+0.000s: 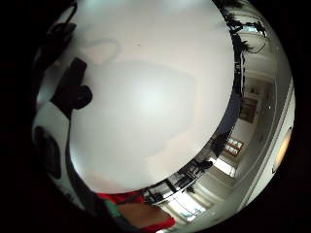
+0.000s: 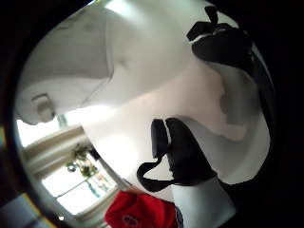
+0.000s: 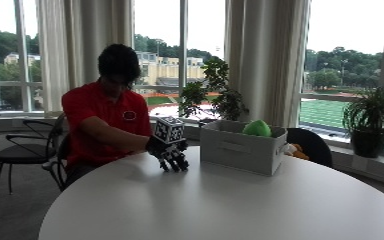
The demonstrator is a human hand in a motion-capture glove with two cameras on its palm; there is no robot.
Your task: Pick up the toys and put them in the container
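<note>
— Where was the toy (image 3: 256, 128)?

— A green one sat in the grey box (image 3: 238, 149), its rounded top poking up above the rim. Its long axis was hidden. An orange thing (image 3: 297, 150) lay behind the box.

— And the hand (image 3: 171, 156)?

— Over the white table (image 3: 218, 205), just left of the box, fingers hanging down relaxed and holding nothing. Both palm views showed bare tabletop.

— Anything around?

— Potted plants (image 3: 373, 120) by the windows, chairs (image 3: 24, 150) behind.

Bare table (image 3: 212, 205) all round; only the container (image 3: 242, 147) (grey) obstructs.
</note>
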